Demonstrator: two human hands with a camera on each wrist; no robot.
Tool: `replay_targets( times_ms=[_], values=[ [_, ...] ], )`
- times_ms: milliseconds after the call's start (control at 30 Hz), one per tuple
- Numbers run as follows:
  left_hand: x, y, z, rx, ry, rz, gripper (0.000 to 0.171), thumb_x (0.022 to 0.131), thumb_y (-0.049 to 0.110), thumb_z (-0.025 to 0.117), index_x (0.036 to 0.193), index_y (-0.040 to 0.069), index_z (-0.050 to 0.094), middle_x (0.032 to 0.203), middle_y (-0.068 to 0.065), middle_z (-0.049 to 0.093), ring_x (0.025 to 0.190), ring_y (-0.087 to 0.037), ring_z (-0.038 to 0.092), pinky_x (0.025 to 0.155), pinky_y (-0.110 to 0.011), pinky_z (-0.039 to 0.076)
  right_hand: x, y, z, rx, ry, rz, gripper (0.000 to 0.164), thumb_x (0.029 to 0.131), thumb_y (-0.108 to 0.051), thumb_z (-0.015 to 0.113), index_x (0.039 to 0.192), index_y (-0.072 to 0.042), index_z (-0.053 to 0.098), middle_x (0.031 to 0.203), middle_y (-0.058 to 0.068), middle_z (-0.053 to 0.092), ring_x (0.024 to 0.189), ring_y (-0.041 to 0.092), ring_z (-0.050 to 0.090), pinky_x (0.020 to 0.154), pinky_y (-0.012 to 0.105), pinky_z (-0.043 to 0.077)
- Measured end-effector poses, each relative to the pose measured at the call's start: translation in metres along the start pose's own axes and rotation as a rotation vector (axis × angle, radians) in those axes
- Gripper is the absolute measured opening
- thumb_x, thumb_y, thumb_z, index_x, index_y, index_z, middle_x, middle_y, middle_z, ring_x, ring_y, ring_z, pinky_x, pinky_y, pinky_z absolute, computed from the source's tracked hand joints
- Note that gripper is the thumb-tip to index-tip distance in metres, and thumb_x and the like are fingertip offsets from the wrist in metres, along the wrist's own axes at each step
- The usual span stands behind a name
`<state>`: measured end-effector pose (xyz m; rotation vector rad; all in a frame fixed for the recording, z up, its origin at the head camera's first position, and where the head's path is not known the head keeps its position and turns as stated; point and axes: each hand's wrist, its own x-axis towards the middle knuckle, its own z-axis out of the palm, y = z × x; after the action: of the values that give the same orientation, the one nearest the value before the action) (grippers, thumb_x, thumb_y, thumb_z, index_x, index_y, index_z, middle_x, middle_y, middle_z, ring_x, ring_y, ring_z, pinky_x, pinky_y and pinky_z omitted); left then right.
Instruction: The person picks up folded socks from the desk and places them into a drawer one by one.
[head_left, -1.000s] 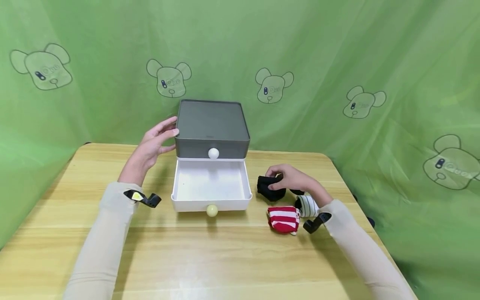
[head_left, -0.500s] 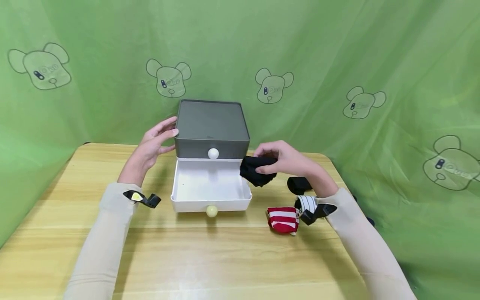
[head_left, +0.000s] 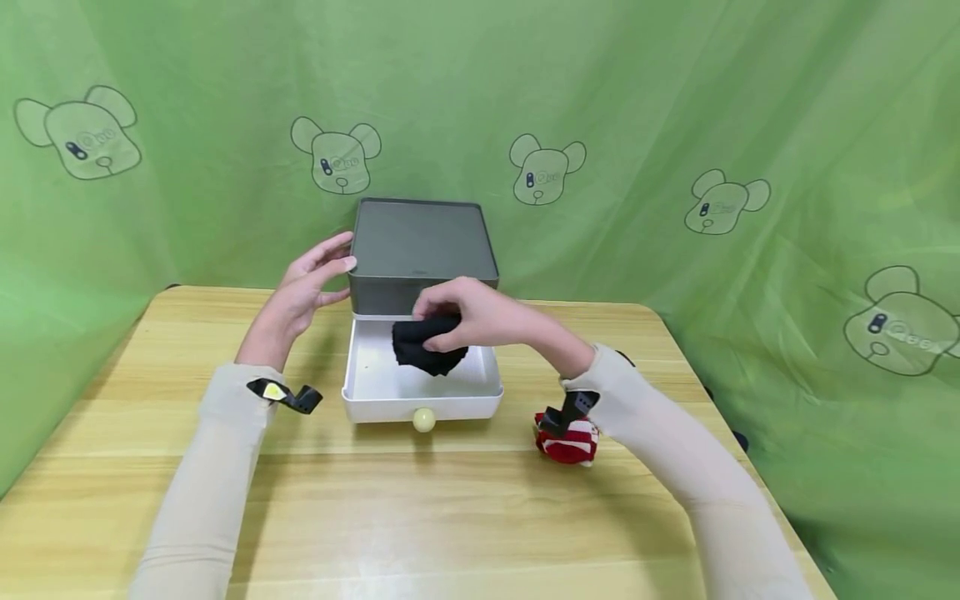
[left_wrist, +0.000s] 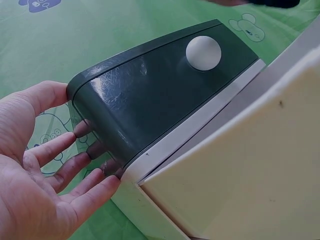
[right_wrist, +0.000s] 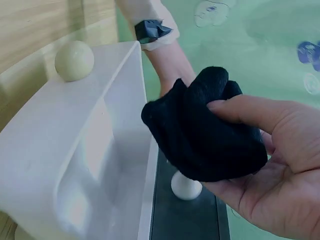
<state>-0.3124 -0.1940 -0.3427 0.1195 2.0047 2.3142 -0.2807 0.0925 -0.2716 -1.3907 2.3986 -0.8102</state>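
Observation:
Over the pulled-out white drawer (head_left: 367, 379), my right hand (head_left: 483, 312) pinches a folded black sock (head_left: 420, 346) between thumb and fingers. The right wrist view shows the bundled sock (right_wrist: 200, 130) close beside the drawer's side wall. My left hand (head_left: 300, 287) touches the left side of the drawer box's grey upper part (head_left: 420, 237). Its fingers (left_wrist: 55, 147) are spread, with the tips against that side, in the left wrist view. The drawer carries a pale yellow knob (head_left: 423, 420).
A red and white striped folded sock (head_left: 567, 450) lies on the wooden table (head_left: 375, 517), right of the drawer, partly covered by the right wrist's camera (head_left: 566, 412). A white knob (left_wrist: 203, 53) sits on the grey front. Green cloth (head_left: 637, 100) hangs behind the table.
My right hand has picked the black sock off the table and carried it left to above the drawer. The right forearm now covers the other socks on the right. My left hand has stayed put.

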Motion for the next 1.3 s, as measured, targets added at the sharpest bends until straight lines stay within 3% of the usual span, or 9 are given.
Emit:
replay_targets(
  times_ms=[167, 367, 467, 800, 1033, 1300],
  values=[
    [-0.001, 0.001, 0.0, -0.017, -0.006, 0.003, 0.063, 0.1, 0.023, 0.065, 0.158, 0.023, 0.039, 0.154, -0.004, 0.042, 0.119, -0.006, 0.053, 0.091, -0.023, 0.057, 0.023, -0.005, 0.008, -0.078, -0.043, 0.011, 0.015, 0.087, -0.011, 0.079, 0.099, -0.011, 0.07, 0.095, 0.002, 0.07, 0.087, 0.016, 0.062, 0.084, 0.028, 0.053],
    [-0.001, 0.001, 0.0, -0.003, -0.008, -0.002, 0.063, 0.1, 0.024, 0.065, 0.158, 0.024, 0.039, 0.149, 0.0, 0.044, 0.12, -0.006, 0.052, 0.116, -0.046, 0.046, 0.041, -0.005, 0.021, -0.123, -0.104, 0.044, 0.016, 0.088, -0.012, 0.078, 0.101, -0.01, 0.069, 0.097, 0.003, 0.069, 0.089, 0.016, 0.06, 0.084, 0.026, 0.053],
    [-0.001, 0.0, 0.0, -0.007, -0.012, -0.002, 0.063, 0.1, 0.024, 0.064, 0.158, 0.024, 0.039, 0.148, 0.0, 0.045, 0.12, -0.006, 0.052, 0.12, -0.05, 0.04, 0.046, -0.003, 0.028, -0.136, -0.126, 0.062, 0.016, 0.088, -0.012, 0.078, 0.101, -0.01, 0.068, 0.097, 0.003, 0.069, 0.089, 0.015, 0.061, 0.082, 0.024, 0.052],
    [-0.002, 0.001, 0.0, -0.003, -0.011, 0.003, 0.063, 0.1, 0.024, 0.064, 0.158, 0.024, 0.039, 0.141, 0.006, 0.048, 0.119, -0.005, 0.052, 0.111, -0.041, 0.047, 0.058, -0.001, 0.045, -0.152, -0.171, 0.123, 0.019, 0.087, -0.011, 0.079, 0.102, -0.008, 0.067, 0.097, 0.005, 0.069, 0.088, 0.015, 0.06, 0.081, 0.022, 0.051],
    [-0.003, 0.0, 0.0, -0.03, -0.013, 0.008, 0.062, 0.1, 0.022, 0.064, 0.157, 0.022, 0.04, 0.132, 0.011, 0.051, 0.117, -0.005, 0.053, 0.087, -0.021, 0.058, 0.063, -0.004, 0.05, -0.192, -0.195, 0.193, 0.019, 0.087, -0.012, 0.079, 0.101, -0.007, 0.067, 0.097, 0.007, 0.071, 0.088, 0.016, 0.06, 0.077, 0.023, 0.05],
    [-0.001, -0.001, 0.0, -0.022, -0.008, 0.014, 0.062, 0.1, 0.022, 0.064, 0.157, 0.022, 0.04, 0.135, 0.008, 0.05, 0.116, -0.006, 0.054, 0.087, -0.021, 0.058, 0.066, -0.005, 0.055, -0.243, -0.17, 0.238, 0.019, 0.086, -0.014, 0.081, 0.1, -0.008, 0.069, 0.096, 0.007, 0.071, 0.086, 0.016, 0.06, 0.074, 0.023, 0.048]
  ],
)
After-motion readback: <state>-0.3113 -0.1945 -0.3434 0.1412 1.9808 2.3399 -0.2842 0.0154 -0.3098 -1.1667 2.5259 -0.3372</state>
